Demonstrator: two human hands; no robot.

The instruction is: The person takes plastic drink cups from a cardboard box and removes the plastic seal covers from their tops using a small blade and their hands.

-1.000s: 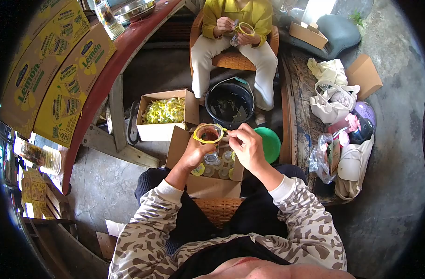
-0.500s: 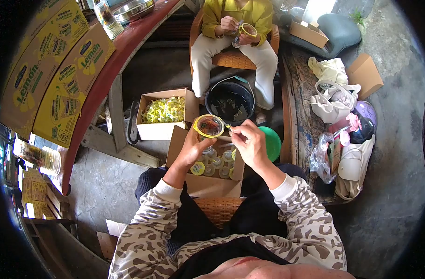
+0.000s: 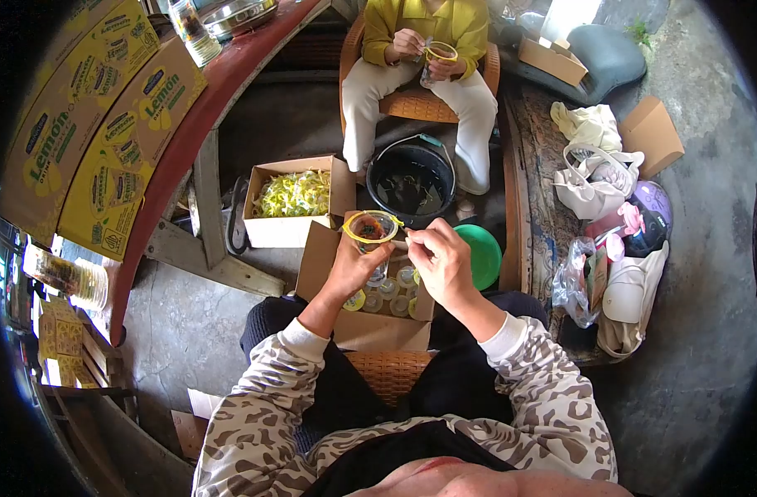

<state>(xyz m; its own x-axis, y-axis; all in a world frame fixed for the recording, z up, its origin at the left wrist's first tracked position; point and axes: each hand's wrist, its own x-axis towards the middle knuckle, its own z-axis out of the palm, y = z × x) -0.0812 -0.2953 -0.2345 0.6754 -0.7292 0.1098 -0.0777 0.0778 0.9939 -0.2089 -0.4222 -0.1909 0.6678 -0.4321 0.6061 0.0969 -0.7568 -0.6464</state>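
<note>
My left hand (image 3: 355, 263) is wrapped around a clear plastic cup (image 3: 367, 229) with a yellow rim, tilted so its open-looking top faces me. Close to the cup's right edge, my right hand (image 3: 443, 258) has its thumb and fingers pinched together. Whatever lies in that pinch is too small to make out. Below both hands, between my knees, stands an open cardboard box (image 3: 378, 334) with several clear cups (image 3: 388, 289) inside, some with yellow lids.
A carton of yellow-green strips (image 3: 292, 197), a black bucket (image 3: 412, 176) of dark liquid and a green basin (image 3: 479, 257) stand ahead. Opposite sits a person (image 3: 428, 50) holding a similar cup. Lemon drink cartons (image 3: 130, 141) line the left; bags (image 3: 594, 186) lie right.
The cup in my left hand has tipped and dropped slightly. A yellow bit seen at my right fingertips no longer stands out; that hand has shifted slightly down beside the rim.
</note>
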